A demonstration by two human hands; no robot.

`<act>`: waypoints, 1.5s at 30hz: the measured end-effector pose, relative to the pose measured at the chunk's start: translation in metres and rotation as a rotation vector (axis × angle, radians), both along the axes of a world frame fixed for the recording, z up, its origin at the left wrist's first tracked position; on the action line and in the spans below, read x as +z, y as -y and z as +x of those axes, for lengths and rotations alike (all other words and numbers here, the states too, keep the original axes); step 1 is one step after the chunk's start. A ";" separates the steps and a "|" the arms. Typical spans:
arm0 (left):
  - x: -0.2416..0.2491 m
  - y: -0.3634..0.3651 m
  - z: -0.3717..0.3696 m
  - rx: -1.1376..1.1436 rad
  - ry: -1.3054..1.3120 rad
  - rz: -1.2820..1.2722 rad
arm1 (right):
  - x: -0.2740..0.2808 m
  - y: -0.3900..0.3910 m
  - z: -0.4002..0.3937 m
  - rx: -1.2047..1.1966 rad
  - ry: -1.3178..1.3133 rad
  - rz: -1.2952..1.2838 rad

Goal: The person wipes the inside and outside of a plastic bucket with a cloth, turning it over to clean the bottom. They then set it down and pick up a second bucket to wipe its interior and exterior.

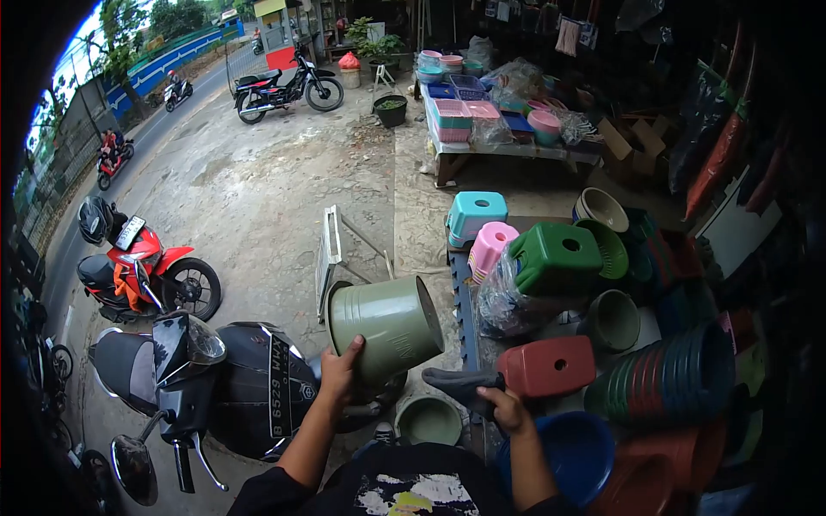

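My left hand (pixel 342 370) grips the side of an olive-green plastic pot (pixel 383 325), which is tilted sideways with its base facing right. In my right hand (pixel 508 408) is a dark grey cloth (pixel 460 385), bunched at my fingers, its loose end pointing left towards the pot. Below the two hands, a similar green pot (pixel 428 421) stands on the ground with its opening up. Just right of the cloth sits a reddish-brown stool (pixel 547 365).
A black motorbike (pixel 249 391) stands close on the left, a red scooter (pixel 146 271) beyond it. Stacked buckets (pixel 667 374), a green stool (pixel 557 258) and a blue basin (pixel 572 451) crowd the right. A low table (pixel 516 148) holds baskets farther back.
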State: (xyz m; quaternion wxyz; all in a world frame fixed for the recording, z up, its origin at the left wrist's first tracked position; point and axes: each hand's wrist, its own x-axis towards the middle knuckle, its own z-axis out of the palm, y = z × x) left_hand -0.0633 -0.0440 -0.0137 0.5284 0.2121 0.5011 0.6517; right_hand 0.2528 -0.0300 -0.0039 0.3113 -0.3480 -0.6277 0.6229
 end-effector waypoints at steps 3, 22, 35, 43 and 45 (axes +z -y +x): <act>-0.001 -0.008 0.008 -0.030 -0.257 -0.064 | -0.003 0.006 -0.009 -0.373 -0.269 -0.407; -0.002 -0.011 0.056 -0.599 -1.159 0.597 | -0.034 0.043 -0.038 -1.261 -0.044 -0.018; -0.060 -0.074 0.103 -0.640 -0.174 0.000 | -0.012 0.082 0.017 -1.417 0.000 -0.105; -0.011 -0.146 0.172 -0.899 -0.327 0.201 | 0.038 0.049 0.143 -1.007 0.269 -0.205; 0.002 -0.173 0.199 -0.966 -0.339 0.241 | 0.031 0.035 0.168 -0.991 0.188 -0.231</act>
